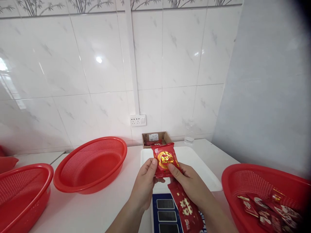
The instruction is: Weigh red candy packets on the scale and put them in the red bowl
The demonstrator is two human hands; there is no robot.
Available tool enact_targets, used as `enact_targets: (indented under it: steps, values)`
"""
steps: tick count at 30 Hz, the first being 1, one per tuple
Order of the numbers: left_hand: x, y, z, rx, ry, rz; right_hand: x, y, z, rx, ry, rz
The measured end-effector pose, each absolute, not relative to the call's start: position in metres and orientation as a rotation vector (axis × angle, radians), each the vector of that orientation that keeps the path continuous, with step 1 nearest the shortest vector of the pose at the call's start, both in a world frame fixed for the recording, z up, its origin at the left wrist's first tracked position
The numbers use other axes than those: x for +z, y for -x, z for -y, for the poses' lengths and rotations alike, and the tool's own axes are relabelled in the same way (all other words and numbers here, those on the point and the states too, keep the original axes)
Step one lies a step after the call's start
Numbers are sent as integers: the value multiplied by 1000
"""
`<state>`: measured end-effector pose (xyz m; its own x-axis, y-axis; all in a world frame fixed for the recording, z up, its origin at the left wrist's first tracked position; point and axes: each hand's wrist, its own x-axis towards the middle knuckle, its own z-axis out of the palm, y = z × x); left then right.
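Note:
A small square red packet with a gold round print is held up in front of me. My left hand pinches its left edge. My right hand grips its lower right, with the thumb on the front. Below the right hand, a longer red bag with pale printed figures reaches down over the scale's display panel; whether the hidden fingers hold its top, I cannot see. Behind the hands is the scale's white weighing tray.
A red basket with several red packets stands at right. Two red baskets, one nearer and one farther, stand at left. Against the tiled wall are a cardboard box with red packets and a clear bottle.

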<state>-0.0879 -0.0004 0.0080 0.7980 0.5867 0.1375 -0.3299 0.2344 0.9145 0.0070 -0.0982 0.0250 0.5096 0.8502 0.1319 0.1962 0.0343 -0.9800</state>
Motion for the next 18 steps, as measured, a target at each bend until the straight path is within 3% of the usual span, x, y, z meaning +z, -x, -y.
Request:
enact_targets:
  steps: [18]
  values:
    - [10,89,2,720,-1364,-196,27,1,100,676,1476,823]
